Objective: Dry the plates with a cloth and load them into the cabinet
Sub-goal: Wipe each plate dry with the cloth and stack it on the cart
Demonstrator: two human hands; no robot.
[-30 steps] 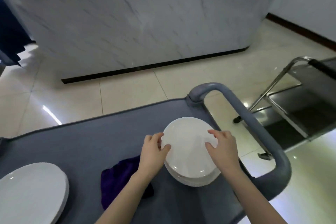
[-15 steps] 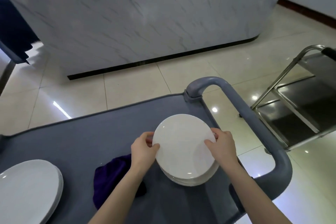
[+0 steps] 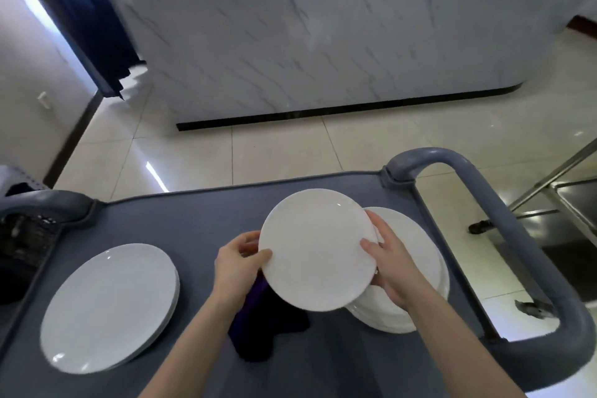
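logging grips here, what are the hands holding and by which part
One white plate, held by its rim: the left hand pinches the left edge, the right hand grips the right edge.

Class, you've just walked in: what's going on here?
A person grips a white plate by its rim with the left hand and right hand, holding it above a purple cloth on a grey cart. A stack of plates sits just right of it, another stack at the left. Neither hand holds the cloth.
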